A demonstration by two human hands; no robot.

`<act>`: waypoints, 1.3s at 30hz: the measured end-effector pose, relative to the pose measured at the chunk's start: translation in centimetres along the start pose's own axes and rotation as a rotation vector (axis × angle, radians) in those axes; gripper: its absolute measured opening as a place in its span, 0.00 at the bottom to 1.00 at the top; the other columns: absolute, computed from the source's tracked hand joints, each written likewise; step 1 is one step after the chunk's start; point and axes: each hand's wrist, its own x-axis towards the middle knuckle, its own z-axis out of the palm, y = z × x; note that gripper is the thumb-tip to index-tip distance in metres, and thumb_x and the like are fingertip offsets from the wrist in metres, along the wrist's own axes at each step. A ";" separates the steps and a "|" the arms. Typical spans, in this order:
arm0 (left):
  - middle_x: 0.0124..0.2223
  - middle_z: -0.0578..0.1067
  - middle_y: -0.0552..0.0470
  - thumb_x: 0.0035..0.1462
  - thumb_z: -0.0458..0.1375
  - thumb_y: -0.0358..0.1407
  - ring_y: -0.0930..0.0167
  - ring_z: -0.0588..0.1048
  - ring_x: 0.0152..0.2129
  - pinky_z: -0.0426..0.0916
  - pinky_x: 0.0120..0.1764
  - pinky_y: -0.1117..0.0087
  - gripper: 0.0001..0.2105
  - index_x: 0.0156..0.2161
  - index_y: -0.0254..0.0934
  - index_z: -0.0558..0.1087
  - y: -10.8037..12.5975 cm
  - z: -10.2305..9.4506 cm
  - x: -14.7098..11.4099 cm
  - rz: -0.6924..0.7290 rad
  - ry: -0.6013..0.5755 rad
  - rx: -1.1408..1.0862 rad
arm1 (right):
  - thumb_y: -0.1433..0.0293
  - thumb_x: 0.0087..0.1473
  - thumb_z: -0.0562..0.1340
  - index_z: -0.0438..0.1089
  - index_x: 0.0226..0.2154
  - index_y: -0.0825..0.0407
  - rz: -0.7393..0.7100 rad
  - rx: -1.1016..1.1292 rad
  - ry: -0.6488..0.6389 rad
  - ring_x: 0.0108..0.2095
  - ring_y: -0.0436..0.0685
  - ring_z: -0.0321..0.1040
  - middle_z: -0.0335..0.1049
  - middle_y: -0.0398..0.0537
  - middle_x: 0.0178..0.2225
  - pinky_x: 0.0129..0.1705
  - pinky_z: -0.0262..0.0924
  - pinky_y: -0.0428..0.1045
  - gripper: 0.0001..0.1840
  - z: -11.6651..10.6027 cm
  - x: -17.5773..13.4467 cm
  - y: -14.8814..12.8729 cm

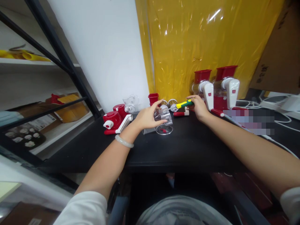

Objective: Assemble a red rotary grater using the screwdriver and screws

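The left hand (150, 117), thumb and fingers spread wide, holds one clear plastic part (166, 116) above the black table (187, 143), near its middle. The right hand (199, 107) pinches one green-and-yellow tool (185, 103) in narrowed fingers, its yellow end pointing at the clear part; whether they touch is hard to tell, the tip being too small. Behind stand two drums (172, 105), one red hopper (153, 98) and, just beside them, one red-and-white handle (181, 114). Two red bodies (112, 119) sit near the left edge; two upright grinders (226, 90) stand at right, white cables (255, 104) beyond them. A broad strip of dark tabletop runs between both hands and the front edge.
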 end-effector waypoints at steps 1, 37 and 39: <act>0.52 0.75 0.42 0.52 0.63 0.52 0.54 0.75 0.46 0.70 0.46 0.56 0.44 0.67 0.42 0.48 0.0 0.0 0.0 0.002 0.001 -0.004 | 0.69 0.50 0.57 0.65 0.33 0.49 0.003 0.004 -0.005 0.21 0.48 0.64 0.65 0.42 0.29 0.22 0.63 0.46 0.05 0.0 0.0 0.0; 0.56 0.72 0.42 0.53 0.62 0.55 0.54 0.71 0.52 0.68 0.49 0.54 0.41 0.66 0.42 0.52 0.0 -0.1 0.1 0.059 -0.011 -0.007 | 0.65 0.52 0.58 0.62 0.32 0.48 0.031 -0.016 0.044 0.18 0.47 0.63 0.65 0.38 0.25 0.20 0.63 0.45 0.05 0.2 -0.2 0.6; 0.56 0.72 0.42 0.54 0.62 0.54 0.54 0.72 0.50 0.69 0.49 0.55 0.41 0.67 0.42 0.51 0.0 -0.1 0.1 0.052 -0.010 -0.012 | 0.59 0.52 0.60 0.61 0.30 0.48 -0.004 -0.029 0.034 0.16 0.46 0.60 0.64 0.37 0.24 0.18 0.60 0.45 0.12 0.1 -0.1 0.8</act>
